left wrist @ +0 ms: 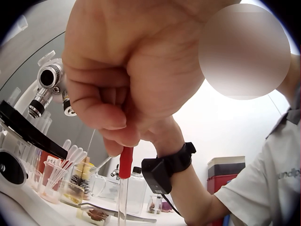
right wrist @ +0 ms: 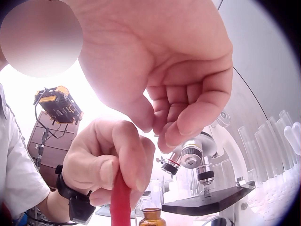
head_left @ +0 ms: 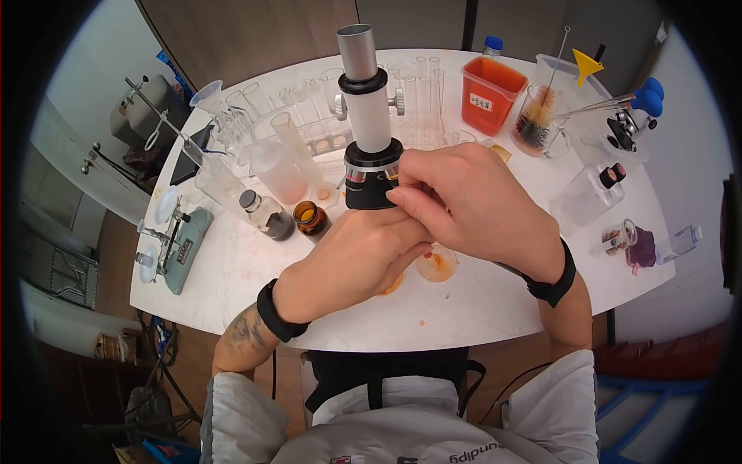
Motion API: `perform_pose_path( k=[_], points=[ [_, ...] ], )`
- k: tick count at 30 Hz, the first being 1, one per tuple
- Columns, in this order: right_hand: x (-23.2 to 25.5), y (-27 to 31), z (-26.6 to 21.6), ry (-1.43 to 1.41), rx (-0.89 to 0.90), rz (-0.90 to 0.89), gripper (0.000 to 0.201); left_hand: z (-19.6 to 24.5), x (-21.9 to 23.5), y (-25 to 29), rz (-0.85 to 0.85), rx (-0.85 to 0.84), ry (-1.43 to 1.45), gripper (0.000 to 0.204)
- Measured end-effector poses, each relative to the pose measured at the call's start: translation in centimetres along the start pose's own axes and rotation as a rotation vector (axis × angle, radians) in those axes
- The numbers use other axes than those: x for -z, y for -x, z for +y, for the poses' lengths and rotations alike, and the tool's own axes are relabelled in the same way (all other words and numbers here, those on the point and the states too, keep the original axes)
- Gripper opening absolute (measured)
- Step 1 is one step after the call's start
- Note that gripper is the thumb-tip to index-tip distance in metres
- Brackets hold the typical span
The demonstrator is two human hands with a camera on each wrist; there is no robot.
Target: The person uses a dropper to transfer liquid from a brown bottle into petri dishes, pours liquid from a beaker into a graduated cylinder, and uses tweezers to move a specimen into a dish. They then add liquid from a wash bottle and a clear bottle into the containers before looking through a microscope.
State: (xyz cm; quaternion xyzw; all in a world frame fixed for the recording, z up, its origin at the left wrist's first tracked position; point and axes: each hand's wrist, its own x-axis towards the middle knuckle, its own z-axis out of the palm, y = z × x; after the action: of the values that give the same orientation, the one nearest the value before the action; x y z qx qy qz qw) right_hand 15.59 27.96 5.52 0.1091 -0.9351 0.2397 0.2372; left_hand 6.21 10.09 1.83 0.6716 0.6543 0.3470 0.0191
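Note:
My left hand [head_left: 352, 246] pinches the red rubber bulb [left wrist: 125, 162] of a dropper between thumb and fingertips. The dropper's glass tube [left wrist: 122, 200] points downward. Just above it is my right hand [head_left: 487, 203], fingers curled in and thumb tip close to the forefinger; nothing shows between them in the right wrist view. Below the hands lies a round glass dish [head_left: 437, 267] with orange stains, and orange liquid [head_left: 393, 286] shows partly hidden under the left hand. Beyond the hands stands a white microscope [head_left: 369, 116] with a black stage [right wrist: 207, 201].
Left of the microscope stand an open amber bottle [head_left: 311, 220], a stoppered jar [head_left: 267, 215] and much glassware. A balance [head_left: 184, 247] sits at the left edge. At the right are a red-orange tub [head_left: 491, 97], a beaker with brushes [head_left: 539, 127] and a clear bottle [head_left: 587, 199].

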Motion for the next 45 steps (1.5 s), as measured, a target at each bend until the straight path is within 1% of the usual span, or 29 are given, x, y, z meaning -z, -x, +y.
perform_pose_path(
  k=[4, 7, 10, 13, 17, 26, 29, 38, 45],
  points=[
    [0.0, 0.0, 0.0, 0.008, 0.004, -0.004, 0.018, 0.0, 0.2, 0.1, 0.027, 0.0, -0.017, 0.013],
    [0.0, 0.0, 0.1, 0.014, 0.01, 0.0, 0.018, 0.1, 0.6, 0.1, 0.08, -0.022, -0.02, 0.016],
    [0.2, -0.1, -0.1, 0.025, 0.012, -0.009, 0.019, 0.7, 2.5, 0.7, 0.056, 0.022, -0.063, 0.016],
    [0.2, -0.2, -0.3, 0.024, 0.001, -0.021, 0.02, 1.3, 4.5, 1.8, 0.027, 0.113, -0.116, 0.015],
    [0.2, -0.2, -0.5, 0.027, -0.039, -0.055, 0.019, 0.7, 5.7, 3.2, 0.026, 0.171, -0.153, 0.014],
    [0.2, -0.3, -0.5, 0.023, -0.026, -0.067, 0.02, 0.5, 5.9, 3.8, -0.016, 0.144, -0.148, 0.013],
    [0.2, -0.3, -0.5, 0.027, -0.003, -0.054, 0.02, 0.4, 5.7, 3.8, -0.014, 0.147, -0.15, 0.013],
    [0.3, -0.3, -0.4, 0.009, -0.018, -0.052, 0.021, 0.1, 5.2, 3.5, 0.019, 0.126, -0.127, 0.011],
    [0.2, -0.2, -0.3, 0.012, -0.011, -0.04, 0.021, 0.2, 5.1, 3.5, 0.007, 0.135, -0.122, 0.012]
  ],
)
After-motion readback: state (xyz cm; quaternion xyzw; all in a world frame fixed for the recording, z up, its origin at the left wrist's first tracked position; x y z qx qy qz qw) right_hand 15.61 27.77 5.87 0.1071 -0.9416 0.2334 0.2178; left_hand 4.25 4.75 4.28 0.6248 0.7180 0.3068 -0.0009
